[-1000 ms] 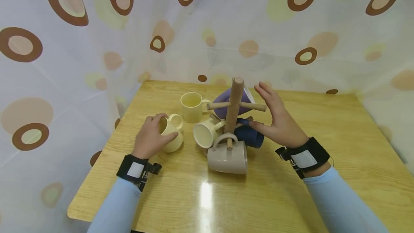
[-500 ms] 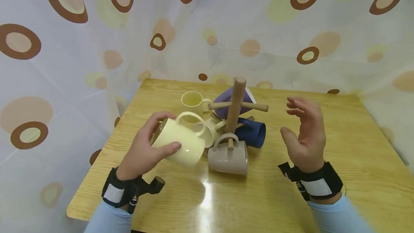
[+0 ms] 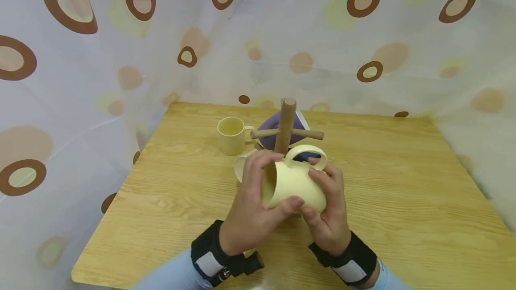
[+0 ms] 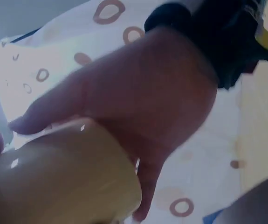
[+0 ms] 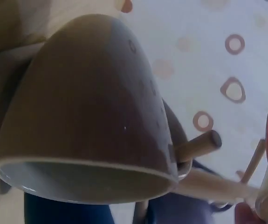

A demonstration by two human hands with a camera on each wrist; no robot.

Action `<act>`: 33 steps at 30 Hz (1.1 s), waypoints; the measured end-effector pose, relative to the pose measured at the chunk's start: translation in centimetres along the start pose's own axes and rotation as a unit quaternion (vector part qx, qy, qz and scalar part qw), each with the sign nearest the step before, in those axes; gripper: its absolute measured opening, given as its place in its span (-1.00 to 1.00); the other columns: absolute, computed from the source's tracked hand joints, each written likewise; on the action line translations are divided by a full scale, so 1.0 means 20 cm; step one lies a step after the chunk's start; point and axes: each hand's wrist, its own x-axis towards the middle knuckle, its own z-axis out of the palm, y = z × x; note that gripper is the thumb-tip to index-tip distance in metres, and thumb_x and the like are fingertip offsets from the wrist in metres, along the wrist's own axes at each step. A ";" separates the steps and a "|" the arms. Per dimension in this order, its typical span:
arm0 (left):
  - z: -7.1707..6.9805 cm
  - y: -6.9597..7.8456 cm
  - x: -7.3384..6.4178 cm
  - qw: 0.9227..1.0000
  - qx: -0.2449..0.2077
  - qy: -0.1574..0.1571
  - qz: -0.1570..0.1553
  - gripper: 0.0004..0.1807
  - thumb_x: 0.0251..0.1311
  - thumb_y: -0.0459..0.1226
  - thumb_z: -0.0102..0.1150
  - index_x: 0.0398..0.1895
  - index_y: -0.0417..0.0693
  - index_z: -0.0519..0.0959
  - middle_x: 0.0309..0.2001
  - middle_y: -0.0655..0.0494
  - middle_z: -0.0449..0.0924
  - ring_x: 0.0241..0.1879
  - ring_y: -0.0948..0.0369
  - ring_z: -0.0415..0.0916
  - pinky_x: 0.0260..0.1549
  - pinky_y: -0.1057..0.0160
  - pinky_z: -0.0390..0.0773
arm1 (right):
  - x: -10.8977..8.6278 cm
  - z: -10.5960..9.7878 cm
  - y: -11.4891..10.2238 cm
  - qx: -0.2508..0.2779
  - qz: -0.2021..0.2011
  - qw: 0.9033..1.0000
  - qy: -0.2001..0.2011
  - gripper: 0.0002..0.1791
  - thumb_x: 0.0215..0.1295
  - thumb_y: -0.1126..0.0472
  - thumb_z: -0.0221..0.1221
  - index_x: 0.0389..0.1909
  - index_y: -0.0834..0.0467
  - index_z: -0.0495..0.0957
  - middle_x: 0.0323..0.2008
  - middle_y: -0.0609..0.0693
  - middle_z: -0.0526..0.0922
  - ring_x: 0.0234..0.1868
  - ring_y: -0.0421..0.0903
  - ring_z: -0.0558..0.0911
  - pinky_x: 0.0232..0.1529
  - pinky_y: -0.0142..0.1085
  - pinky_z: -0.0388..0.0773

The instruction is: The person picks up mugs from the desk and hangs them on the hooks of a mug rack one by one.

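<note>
Both hands hold a pale yellow mug (image 3: pixel 300 185) in front of the wooden mug tree (image 3: pixel 287 120), its mouth toward the left and its handle up. My left hand (image 3: pixel 251 205) grips the rim end, thumb along the near side. At the base end, my right hand (image 3: pixel 332 205) has fingers by the handle and the thumb below. The left wrist view shows the mug's glossy side (image 4: pixel 64 177) against the left palm. A grey mug (image 5: pixel 87 107) on the tree fills much of the right wrist view; in the head view the hands and held mug cover it.
A purple mug (image 3: pixel 269 124) hangs at the tree's back, and a blue mug (image 3: pixel 306 156) shows through the held mug's handle. Partly hidden, a cream mug (image 3: pixel 240 167) hangs at left. Another yellow mug (image 3: pixel 231 138) stands upright on the wooden table (image 3: pixel 403 200).
My left hand has lifted the yellow mug off the table and carried it right, before the tree. My right hand pulled back from the tree, then came in and took the mug's base end.
</note>
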 end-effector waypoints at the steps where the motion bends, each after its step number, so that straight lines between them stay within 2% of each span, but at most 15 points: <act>1: 0.03 0.00 0.01 1.000 0.002 0.000 -0.006 -0.30 0.07 -0.06 0.28 0.25 0.02 0.21 0.23 0.02 0.16 0.23 0.13 0.09 0.13 -0.08 0.31 | -0.01 0.00 0.02 -0.003 0.009 1.000 0.016 -0.32 0.29 -0.12 0.07 0.03 0.46 0.29 0.08 0.29 0.34 0.09 0.15 0.34 0.01 -0.37 0.39; 4: 0.08 0.01 0.05 1.000 0.012 -0.015 -0.017 -0.27 0.13 -0.07 0.21 0.35 0.11 0.14 0.29 0.04 0.07 0.26 0.16 0.07 0.17 -0.05 0.33 | -0.01 -0.03 0.07 0.016 0.039 0.997 0.065 -0.27 0.27 -0.16 0.08 0.02 0.49 0.30 0.07 0.20 0.42 0.04 0.10 0.40 -0.07 -0.40 0.43; 7: 0.11 0.01 0.08 0.999 0.031 -0.039 0.005 -0.25 0.16 -0.09 0.11 0.42 0.10 0.08 0.33 0.01 0.04 0.27 0.16 0.08 0.20 -0.02 0.33 | 0.01 -0.09 0.13 0.055 0.066 0.993 0.085 -0.28 0.31 -0.17 0.00 0.05 0.49 0.32 0.04 0.18 0.51 -0.03 0.06 0.47 -0.12 -0.43 0.48; 11: 0.10 0.00 0.10 0.995 0.074 -0.052 0.031 -0.23 0.14 -0.09 0.08 0.43 0.04 0.08 0.32 -0.06 0.08 0.26 0.16 0.12 0.19 -0.01 0.36 | 0.04 -0.14 0.18 0.125 0.108 0.984 0.062 -0.42 0.44 -0.01 -0.12 0.08 0.48 0.33 0.05 0.22 0.53 -0.03 0.08 0.50 -0.14 -0.42 0.55; 14: 0.08 -0.02 0.09 0.993 0.104 -0.049 0.028 -0.22 0.14 -0.08 0.14 0.43 0.03 0.09 0.27 -0.07 0.15 0.21 0.17 0.17 0.12 0.09 0.44 | 0.04 -0.15 0.20 0.124 0.136 0.983 0.026 -0.55 0.49 0.15 -0.21 0.07 0.48 0.34 0.05 0.19 0.53 -0.06 0.04 0.52 -0.21 -0.45 0.56; 18: 0.05 -0.06 0.07 0.991 0.124 -0.042 0.029 -0.21 0.11 -0.06 0.22 0.40 0.00 0.16 0.22 -0.06 0.21 -0.14 0.24 0.42 -0.28 0.40 0.58 | 0.04 -0.16 0.22 0.075 0.156 0.985 -0.012 -0.63 0.45 0.32 -0.28 0.05 0.46 0.37 0.05 0.11 0.53 -0.09 0.00 0.51 -0.24 -0.48 0.52; 20: 0.04 -0.07 0.06 0.991 0.128 -0.038 0.030 -0.22 0.09 -0.06 0.24 0.38 -0.02 0.19 0.21 -0.05 0.24 -0.38 0.29 0.44 -0.48 0.50 0.54 | 0.05 -0.15 0.22 0.049 0.160 0.986 -0.021 -0.64 0.43 0.36 -0.28 0.04 0.43 0.40 0.04 0.07 0.53 -0.08 -0.01 0.49 -0.21 -0.47 0.50; 22: 0.03 -0.08 0.06 0.989 0.137 -0.035 0.031 -0.23 0.08 -0.05 0.26 0.36 -0.02 0.21 0.20 -0.05 0.26 -0.54 0.34 0.39 -0.58 0.53 0.51 | 0.05 -0.14 0.23 0.029 0.160 0.986 -0.028 -0.64 0.42 0.37 -0.27 0.04 0.40 0.42 0.04 0.06 0.53 -0.04 0.01 0.48 -0.15 -0.44 0.46; 25: 0.00 -0.09 0.06 0.984 0.173 -0.028 0.036 -0.23 0.06 -0.02 0.25 0.35 -0.03 0.24 0.19 -0.05 0.30 -0.33 0.30 0.49 -0.42 0.39 0.61 | 0.05 -0.12 0.25 0.001 0.154 0.987 -0.038 -0.65 0.41 0.38 -0.24 0.04 0.35 0.45 0.02 0.07 0.52 -0.03 0.00 0.46 -0.11 -0.42 0.43; 29: -0.04 -0.11 0.05 0.972 0.226 -0.024 0.059 -0.21 0.08 0.03 0.23 0.36 -0.04 0.24 0.19 -0.07 0.34 0.04 0.19 0.40 -0.22 0.22 0.63 | 0.05 -0.07 0.26 -0.029 0.148 0.987 -0.051 -0.65 0.39 0.40 -0.22 0.06 0.30 0.46 0.03 0.13 0.49 0.00 -0.02 0.44 -0.05 -0.42 0.40; 33: -0.07 -0.12 0.06 0.960 0.263 -0.038 0.089 -0.19 0.11 0.07 0.20 0.38 -0.05 0.22 0.21 -0.10 0.34 -0.01 0.19 0.43 -0.36 0.27 0.65 | 0.06 -0.06 0.25 -0.050 0.149 0.986 -0.055 -0.65 0.39 0.41 -0.22 0.07 0.29 0.44 0.05 0.18 0.48 0.03 -0.03 0.43 -0.02 -0.43 0.37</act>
